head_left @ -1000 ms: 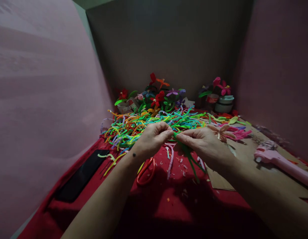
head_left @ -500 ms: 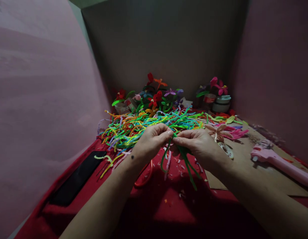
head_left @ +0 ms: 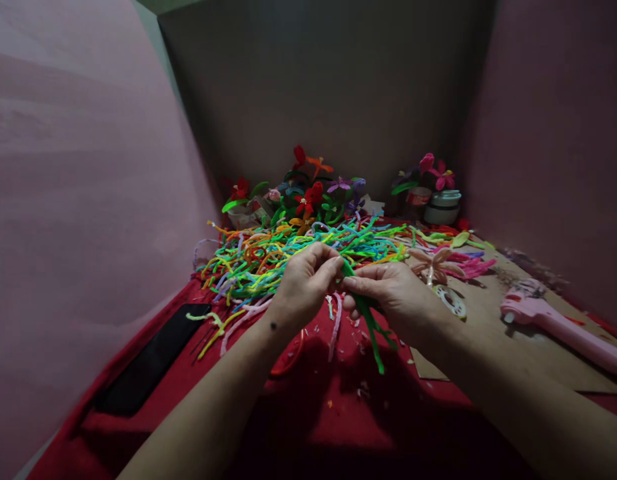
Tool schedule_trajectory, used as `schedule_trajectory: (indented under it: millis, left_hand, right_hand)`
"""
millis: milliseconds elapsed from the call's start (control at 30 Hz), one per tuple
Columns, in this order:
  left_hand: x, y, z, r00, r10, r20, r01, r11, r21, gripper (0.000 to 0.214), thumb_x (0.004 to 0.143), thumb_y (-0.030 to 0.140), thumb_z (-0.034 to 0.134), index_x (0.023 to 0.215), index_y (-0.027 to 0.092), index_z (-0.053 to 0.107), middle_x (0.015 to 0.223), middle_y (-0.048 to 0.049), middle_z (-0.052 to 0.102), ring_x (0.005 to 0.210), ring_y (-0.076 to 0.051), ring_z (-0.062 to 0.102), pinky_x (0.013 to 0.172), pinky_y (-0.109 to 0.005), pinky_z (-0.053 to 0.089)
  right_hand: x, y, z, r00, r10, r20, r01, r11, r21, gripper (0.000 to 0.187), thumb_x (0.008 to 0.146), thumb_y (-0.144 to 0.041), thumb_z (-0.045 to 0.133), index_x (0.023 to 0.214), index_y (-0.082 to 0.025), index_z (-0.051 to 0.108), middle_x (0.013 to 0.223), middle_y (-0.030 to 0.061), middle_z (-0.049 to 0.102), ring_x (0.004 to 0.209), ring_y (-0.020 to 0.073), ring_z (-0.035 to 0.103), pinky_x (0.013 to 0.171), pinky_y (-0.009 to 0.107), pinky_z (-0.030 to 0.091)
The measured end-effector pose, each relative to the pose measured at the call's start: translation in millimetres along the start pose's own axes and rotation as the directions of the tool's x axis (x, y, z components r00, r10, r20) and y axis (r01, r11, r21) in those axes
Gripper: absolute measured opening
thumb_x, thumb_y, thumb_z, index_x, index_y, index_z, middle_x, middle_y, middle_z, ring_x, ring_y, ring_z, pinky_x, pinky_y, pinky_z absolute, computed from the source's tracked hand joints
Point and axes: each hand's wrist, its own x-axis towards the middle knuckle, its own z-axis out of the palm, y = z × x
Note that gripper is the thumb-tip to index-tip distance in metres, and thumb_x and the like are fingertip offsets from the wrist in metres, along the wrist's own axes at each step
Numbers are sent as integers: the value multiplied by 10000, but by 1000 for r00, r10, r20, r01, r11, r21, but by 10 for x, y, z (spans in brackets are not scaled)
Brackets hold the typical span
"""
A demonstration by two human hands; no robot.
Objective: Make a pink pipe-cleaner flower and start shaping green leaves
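Dark green pipe cleaners (head_left: 372, 327) are pinched between my two hands above the red cloth, their loose ends hanging down toward me. My left hand (head_left: 311, 273) is closed on the upper end, thumb against forefinger. Close beside it, my right hand (head_left: 383, 287) grips the same pipe cleaners a little lower, with its other fingers curled underneath. Just behind my hands spreads a big heap of colourful pipe cleaners (head_left: 258, 260). A light brown pipe-cleaner flower (head_left: 435, 267) lies right of my right hand. The exact spot where the fingertips meet is partly hidden.
A black phone (head_left: 153, 360) lies at left on the red cloth (head_left: 333, 433). Red scissor handles (head_left: 290, 360) show under my left wrist. On cardboard (head_left: 488, 340) at right are a tape roll (head_left: 449, 303) and a pink glue gun (head_left: 553, 320). Pipe-cleaner flowers (head_left: 308, 197) stand behind, near a jar (head_left: 442, 207).
A green strand that hung in a loop below my left hand now lies along the others under my right hand. Both hands stay in nearly the same place.
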Motion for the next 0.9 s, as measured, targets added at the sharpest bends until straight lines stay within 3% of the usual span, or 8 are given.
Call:
schedule_trajectory:
  millis: [133, 200, 333, 500, 633, 733, 800, 900]
  left_hand:
    - [24, -85, 12, 967, -174, 189, 221, 938, -266, 205, 718, 319, 616, 781, 126, 638, 580, 5, 566, 486, -71, 480, 480, -197, 362]
    - [26, -108, 26, 971, -187, 151, 221, 944, -246, 208, 698, 323, 634, 734, 119, 655, 584, -8, 586, 506, -85, 502, 500, -209, 383]
    - [14, -100, 30, 994, 9, -104, 8, 987, 163, 197, 724, 303, 596, 619, 145, 649, 500, 20, 530, 470, -78, 443, 479, -209, 346]
    - [34, -81, -22, 934, 310, -176, -176, 831, 528, 190, 721, 267, 586, 571, 161, 632, 552, 2, 563, 546, -101, 473, 550, -233, 338]
    - [75, -103, -58, 998, -28, -61, 36, 991, 131, 262, 708, 365, 601, 556, 152, 579, 434, 48, 419, 408, -61, 341, 444, -225, 262]
    - [84, -129, -41, 956, -235, 175, 263, 952, -157, 291, 678, 409, 630, 591, 139, 570, 416, 56, 409, 367, -49, 321, 397, -216, 219]
    - [77, -140, -11, 935, -275, 224, 315, 934, -169, 310, 665, 407, 646, 558, 133, 548, 417, 38, 454, 362, -51, 344, 385, -213, 208]
    - [62, -151, 30, 962, -249, 111, 258, 963, -73, 377, 665, 395, 651, 467, 146, 449, 393, 46, 429, 360, -38, 304, 380, -212, 178]
  right_hand:
    - [2, 15, 4, 998, 64, -13, -63, 996, 63, 193, 688, -282, 664, 616, -112, 607, 501, 24, 616, 403, 87, 543, 417, 191, 413]
    - [6, 40, 12, 995, 94, -28, -92, 994, 62, 194, 705, -265, 651, 605, -109, 594, 491, 23, 612, 385, 83, 542, 396, 178, 409]
    - [-6, 102, 40, 982, 186, -16, -186, 982, 24, 164, 763, -195, 573, 622, -112, 580, 468, 11, 596, 349, 75, 527, 335, 151, 362]
    - [-46, 142, 55, 977, 214, 4, -214, 976, 28, 134, 787, -175, 512, 696, -115, 591, 488, 20, 610, 367, 94, 552, 331, 162, 396]
    - [-66, 108, 46, 971, 236, 44, -239, 969, 62, 151, 803, -172, 479, 710, -118, 586, 496, 33, 625, 380, 109, 573, 352, 179, 434]
    - [-62, 74, 29, 972, 216, 93, -225, 969, 100, 153, 792, -172, 488, 688, -110, 582, 508, 44, 638, 378, 112, 576, 363, 185, 448]
    - [-51, 71, 17, 975, 204, 90, -214, 970, 117, 146, 781, -160, 495, 676, -106, 580, 495, 43, 633, 366, 111, 570, 358, 184, 446]
    - [-34, 109, 6, 976, 205, 71, -213, 968, 136, 134, 777, -159, 500, 687, -106, 584, 495, 38, 630, 362, 109, 565, 354, 182, 437]
